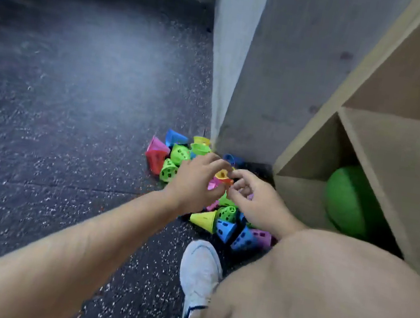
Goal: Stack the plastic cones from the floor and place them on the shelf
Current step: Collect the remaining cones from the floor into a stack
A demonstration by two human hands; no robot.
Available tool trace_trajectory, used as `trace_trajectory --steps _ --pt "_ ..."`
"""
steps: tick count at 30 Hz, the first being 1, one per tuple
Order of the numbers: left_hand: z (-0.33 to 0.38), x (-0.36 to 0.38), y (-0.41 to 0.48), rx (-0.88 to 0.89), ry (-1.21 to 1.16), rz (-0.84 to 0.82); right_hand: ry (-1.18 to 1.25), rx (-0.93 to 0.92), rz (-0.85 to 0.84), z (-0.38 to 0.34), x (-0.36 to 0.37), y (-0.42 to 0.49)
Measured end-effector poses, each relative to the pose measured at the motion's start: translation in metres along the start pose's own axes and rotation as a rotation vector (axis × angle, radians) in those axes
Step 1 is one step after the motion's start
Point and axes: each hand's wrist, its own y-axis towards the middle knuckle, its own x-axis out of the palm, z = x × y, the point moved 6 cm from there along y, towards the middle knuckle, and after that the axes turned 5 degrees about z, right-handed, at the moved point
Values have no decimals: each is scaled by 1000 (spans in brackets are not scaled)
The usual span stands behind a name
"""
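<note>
Your left hand [195, 184] and right hand [262, 204] both pinch one orange cone [224, 177] over the pile [225, 228] at twelve o'clock.

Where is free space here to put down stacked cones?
Free: the dark floor left of the cone pile, and the shelf board above the green ball. Crowded: beside the pillar, where left hand and right hand reach among cones.

1 green ball [348, 200] lies at the right, 1 white shoe [201, 270] lower down, a grey concrete pillar [272, 72] behind.
</note>
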Motion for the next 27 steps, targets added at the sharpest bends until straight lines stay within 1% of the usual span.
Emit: trace_trajectory --steps 3,5,7,12,17,20,23,25,27 --pt "-45 43 -17 -124 -31 -78 -111 59 -93 41 46 11" --pt "-69 70 -24 -164 -23 -121 -161 84 -75 69 64 18" --pt "-89 97 -28 -185 11 -200 -224 78 -46 94 77 21" --pt "-111 149 -35 -157 56 -352 -349 47 -25 135 95 14" --pt "-111 183 -33 -105 100 -446 -471 119 -34 156 95 14" --pt "-105 198 -32 -66 188 -451 -524 223 1 169 90 6" --pt "-103 201 -33 -85 225 -395 -593 308 40 177 93 -5" --pt "-102 199 -36 -88 222 -369 -629 326 30 177 101 -10" --pt "-103 196 -41 -108 210 -345 -598 325 27 174 108 -13"
